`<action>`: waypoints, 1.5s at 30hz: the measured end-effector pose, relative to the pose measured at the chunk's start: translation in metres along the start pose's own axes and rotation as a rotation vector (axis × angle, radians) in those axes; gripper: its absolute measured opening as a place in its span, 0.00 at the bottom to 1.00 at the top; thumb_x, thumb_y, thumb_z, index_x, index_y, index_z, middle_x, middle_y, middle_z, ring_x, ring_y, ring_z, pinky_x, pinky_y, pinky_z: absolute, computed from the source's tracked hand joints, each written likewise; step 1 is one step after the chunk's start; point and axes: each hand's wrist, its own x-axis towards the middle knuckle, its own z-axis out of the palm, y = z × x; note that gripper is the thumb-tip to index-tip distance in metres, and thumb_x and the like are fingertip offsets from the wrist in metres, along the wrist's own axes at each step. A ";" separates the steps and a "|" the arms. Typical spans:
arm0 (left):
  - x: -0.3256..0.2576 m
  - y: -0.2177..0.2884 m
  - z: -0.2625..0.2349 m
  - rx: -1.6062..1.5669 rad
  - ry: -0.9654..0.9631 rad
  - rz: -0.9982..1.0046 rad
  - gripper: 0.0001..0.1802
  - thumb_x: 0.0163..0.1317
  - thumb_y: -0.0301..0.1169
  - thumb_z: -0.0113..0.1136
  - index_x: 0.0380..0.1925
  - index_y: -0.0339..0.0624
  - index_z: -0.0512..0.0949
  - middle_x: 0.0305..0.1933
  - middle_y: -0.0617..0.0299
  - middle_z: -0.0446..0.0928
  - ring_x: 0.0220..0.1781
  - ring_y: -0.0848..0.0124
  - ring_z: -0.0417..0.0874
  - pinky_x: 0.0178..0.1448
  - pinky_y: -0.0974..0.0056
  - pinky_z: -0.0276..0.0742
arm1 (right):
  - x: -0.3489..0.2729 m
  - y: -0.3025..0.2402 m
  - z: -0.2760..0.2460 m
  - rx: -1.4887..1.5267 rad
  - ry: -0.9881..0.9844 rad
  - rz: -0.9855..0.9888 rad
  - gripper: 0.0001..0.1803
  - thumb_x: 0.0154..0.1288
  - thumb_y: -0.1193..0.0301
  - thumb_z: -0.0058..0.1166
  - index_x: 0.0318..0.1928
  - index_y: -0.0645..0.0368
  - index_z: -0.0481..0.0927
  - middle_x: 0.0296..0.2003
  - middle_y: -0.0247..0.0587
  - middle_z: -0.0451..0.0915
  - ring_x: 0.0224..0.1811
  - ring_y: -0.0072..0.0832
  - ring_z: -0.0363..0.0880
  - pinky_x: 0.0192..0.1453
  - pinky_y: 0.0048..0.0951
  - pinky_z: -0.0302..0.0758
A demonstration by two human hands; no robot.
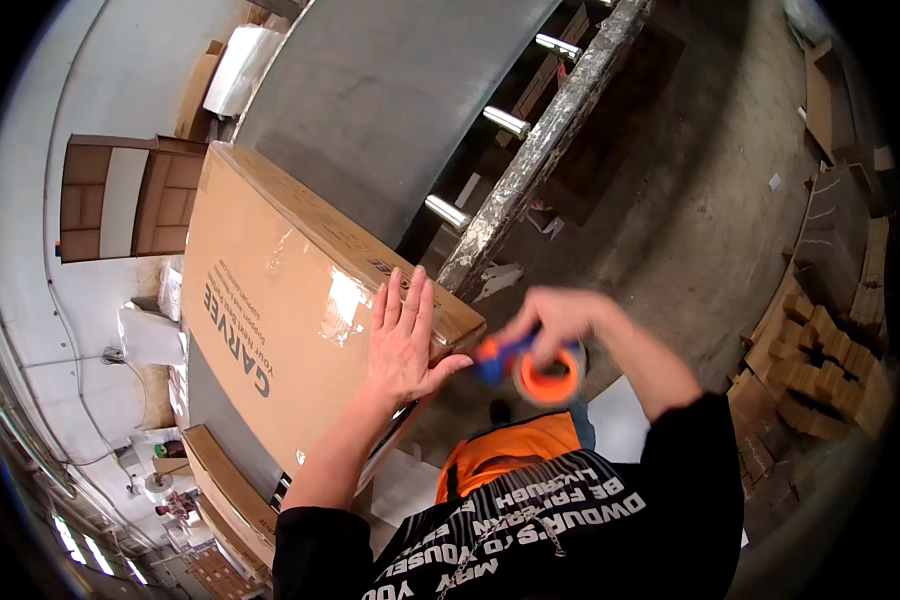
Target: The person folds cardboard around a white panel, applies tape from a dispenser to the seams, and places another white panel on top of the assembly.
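Note:
A large cardboard box (270,290) with dark print lies on the conveyor in front of me, shiny clear tape stuck on its top face. My left hand (402,340) rests flat on that face near the right corner, fingers stretched out and thumb spread. Just off the same corner, my right hand (560,318) is closed round the handle of a tape dispenser (535,365), blue with an orange hub. The dispenser's front end points at the box edge, close to my left thumb. Motion smears this hand a little, and whether the dispenser touches the box I cannot tell.
The conveyor's grey belt (370,110) runs away beyond the box, with a worn metal rail (540,150) and rollers on its right. Cardboard pieces (820,370) are stacked at the far right. More long boxes (228,485) stand at the lower left.

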 end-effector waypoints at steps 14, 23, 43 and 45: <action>-0.006 0.000 -0.003 0.031 -0.002 -0.017 0.45 0.57 0.60 0.55 0.62 0.32 0.66 0.67 0.48 0.65 0.70 0.53 0.63 0.75 0.43 0.46 | 0.003 0.026 0.043 0.068 0.166 0.236 0.32 0.39 0.68 0.68 0.53 0.51 0.83 0.37 0.39 0.86 0.36 0.24 0.83 0.43 0.28 0.79; -0.006 -0.009 0.003 -0.027 0.002 -0.013 0.45 0.60 0.62 0.52 0.68 0.40 0.62 0.74 0.42 0.53 0.76 0.46 0.51 0.76 0.42 0.42 | 0.091 -0.004 -0.053 0.042 0.222 0.081 0.31 0.40 0.80 0.61 0.52 0.53 0.84 0.33 0.30 0.84 0.33 0.15 0.76 0.37 0.21 0.75; -0.025 -0.006 0.001 -0.004 0.096 0.085 0.20 0.51 0.48 0.64 0.37 0.47 0.82 0.42 0.58 0.78 0.58 0.53 0.70 0.74 0.42 0.49 | -0.075 0.078 0.110 -0.326 0.451 0.227 0.30 0.37 0.67 0.66 0.49 0.50 0.84 0.34 0.40 0.84 0.31 0.33 0.83 0.37 0.33 0.79; -0.022 -0.004 -0.004 0.006 0.104 0.074 0.20 0.53 0.49 0.63 0.37 0.47 0.82 0.43 0.61 0.78 0.58 0.55 0.71 0.74 0.43 0.49 | -0.075 0.094 0.093 -0.040 0.601 0.090 0.33 0.37 0.70 0.66 0.52 0.51 0.83 0.39 0.38 0.85 0.38 0.25 0.82 0.46 0.26 0.77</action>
